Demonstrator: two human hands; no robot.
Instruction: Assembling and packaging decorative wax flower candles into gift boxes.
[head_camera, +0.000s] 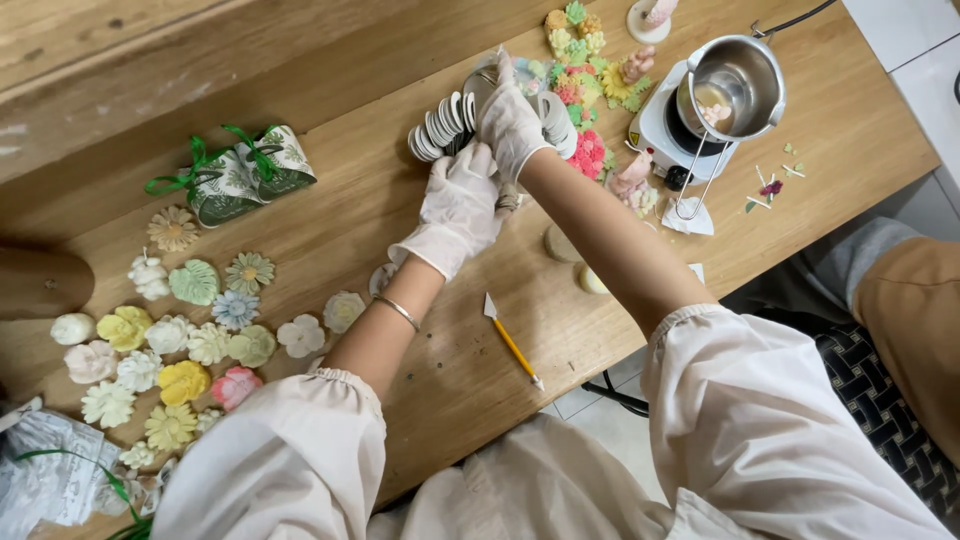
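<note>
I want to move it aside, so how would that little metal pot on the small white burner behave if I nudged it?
The metal pot probably tips easily: it overhangs the small white burner and its long wire handle sticks out. Liquid inside could slosh. The smooth steel may be slippery.

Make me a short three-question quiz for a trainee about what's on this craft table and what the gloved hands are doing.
1. True or false: both hands wear white gloves.
2. What does the right hand rest on? A) the yellow-handled tool B) the fanned stack of white discs C) the metal pot
3. Which item carries a green ribbon?

Key
1. True; the left hand is gloved too.
2. B; the tool lies untouched on the wooden table, and the pot sits on a small white hotplate.
3. The patterned gift box, above the loose pastel flower shapes.
</note>
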